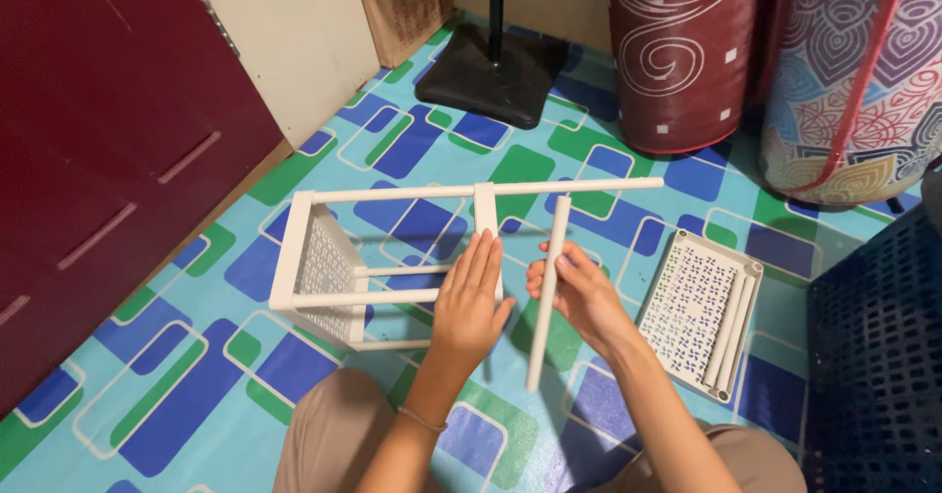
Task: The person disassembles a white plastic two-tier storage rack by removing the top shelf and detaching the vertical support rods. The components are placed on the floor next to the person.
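Observation:
A white plastic rack frame point(324, 258) lies on its side on the patterned floor, with a perforated shelf panel at its left end and thin white tubes running right. My left hand point(471, 302) rests flat, fingers together, on the frame's second upright panel point(486, 208). My right hand point(574, 292) grips a loose white tube point(548, 297) near its middle and holds it nearly upright, just right of that panel. One long tube point(589, 186) of the frame reaches out to the right past the panel.
Another white perforated shelf panel point(692, 307) with several tubes lying on it sits on the floor to the right. A black stand base point(491, 71), two rolled mats point(687, 51), a dark blue crate point(873, 356) and a maroon door point(108, 150) ring the floor space.

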